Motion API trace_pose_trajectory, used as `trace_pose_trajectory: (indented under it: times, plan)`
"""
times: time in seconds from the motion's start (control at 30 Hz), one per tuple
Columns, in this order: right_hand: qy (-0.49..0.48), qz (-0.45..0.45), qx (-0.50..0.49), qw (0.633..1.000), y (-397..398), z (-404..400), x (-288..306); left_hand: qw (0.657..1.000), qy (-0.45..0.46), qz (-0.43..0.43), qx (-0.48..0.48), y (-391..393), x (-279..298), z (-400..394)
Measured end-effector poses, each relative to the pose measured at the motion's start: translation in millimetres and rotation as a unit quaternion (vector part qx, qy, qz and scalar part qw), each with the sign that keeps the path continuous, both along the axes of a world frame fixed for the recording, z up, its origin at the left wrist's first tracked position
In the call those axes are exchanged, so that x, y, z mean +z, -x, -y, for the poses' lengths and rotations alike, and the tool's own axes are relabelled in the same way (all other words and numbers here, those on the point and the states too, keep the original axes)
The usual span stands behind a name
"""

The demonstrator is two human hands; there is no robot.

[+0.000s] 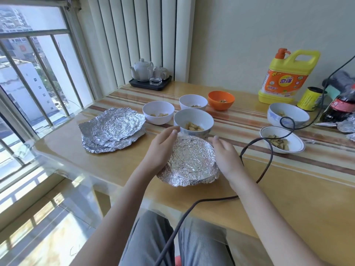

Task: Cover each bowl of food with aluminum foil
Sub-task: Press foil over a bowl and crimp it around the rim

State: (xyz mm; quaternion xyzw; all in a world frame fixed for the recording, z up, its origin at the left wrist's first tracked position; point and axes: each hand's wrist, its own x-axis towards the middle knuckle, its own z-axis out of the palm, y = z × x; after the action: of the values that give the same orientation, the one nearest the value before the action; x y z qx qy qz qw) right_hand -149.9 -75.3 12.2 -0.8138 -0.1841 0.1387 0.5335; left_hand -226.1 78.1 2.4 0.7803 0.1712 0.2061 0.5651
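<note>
Grey trousers (153, 242) fill the bottom of the view, a dark cable (192, 206) trailing over the lap and up across the desk (288, 198). Just beyond, both hands flank the foil-covered bowl (192, 160): the left hand (161, 150) lies flat against its left side, fingers straight, and the right hand (224, 156) mirrors it on the right, fingers extended, holding nothing. That looks like pressing the sheet down around the rim so it hugs the bowl; the front edge of the foil is flared, so I'd judge the crimping unfinished.

Touching the far edge of that bowl sits a blue-patterned bowl (194, 120) of food chunks, open, probably next in line. Further back, two white bowls (158, 112) (193, 101) and an orange bowl (221, 99) wait uncovered, as do a blue-and-white bowl (288, 114) and a shallow dish (282, 139) to the right. A stack of foil sheets (112, 129) lies to the left, near the left hand. A tea set on a tray (149, 75) stands at the back, and a yellow detergent bottle (284, 77) to the right.
</note>
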Motion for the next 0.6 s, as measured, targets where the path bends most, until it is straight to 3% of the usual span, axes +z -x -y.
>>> trace_pose_trajectory:
  times: [0.1, 0.43, 0.6]
  plan:
    - [-0.003, -0.026, -0.025, 0.999, 11, -4, -8, 0.998, 0.053, -0.014, -0.011, -3, -5, 0]
    - [0.032, 0.007, -0.024, 0.999, 9, -10, -11, 0.997, 0.043, -0.035, 0.051, -7, -10, 4]
    - [0.055, -0.003, -0.004, 0.998, 7, -5, -6, 0.993, 0.092, -0.068, 0.002, -5, -1, -5]
